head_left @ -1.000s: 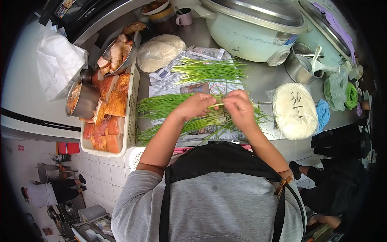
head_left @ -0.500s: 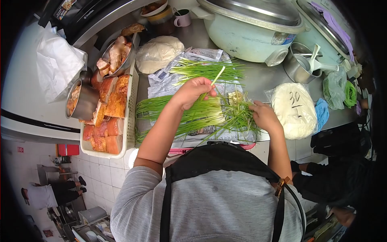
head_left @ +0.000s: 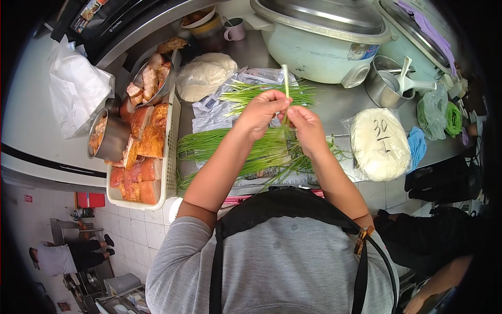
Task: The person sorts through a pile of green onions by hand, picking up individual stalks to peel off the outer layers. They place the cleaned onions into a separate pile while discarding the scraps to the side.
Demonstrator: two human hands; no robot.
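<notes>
Metal counter (head_left: pixel 332 102) and, laid over it, newspaper sheets (head_left: pixel 206 124) make the work surface. Above them one pale green stalk (head_left: pixel 286 81) stands nearly upright, white end up, pinched between thumb and fingers of the left hand (head_left: pixel 266 115). The right hand (head_left: pixel 307 128) pinches it too, just below, fingertips close to the left's. Beneath the wrists lies a wide spread of green stalks (head_left: pixel 225 146); a smaller bunch (head_left: pixel 243 96) lies beyond it. Left of these stands a cream basket (head_left: pixel 171 141) of meat pieces; right, a white wrapped pack (head_left: pixel 380 144) marked 30. A large pale green pot (head_left: pixel 314 55) is behind. Past the counter are a tiled floor (head_left: pixel 125 230), a person in a white top (head_left: pixel 56 260) and, at right, a person in dark clothes.

The stalk's lower part is hidden by the fingers, and the forearms cover much of the spread. The pot's lid is cut off at the top edge; dark lens borders swallow the corners. What the rear bowl (head_left: pixel 198 20) holds is hard to tell.
</notes>
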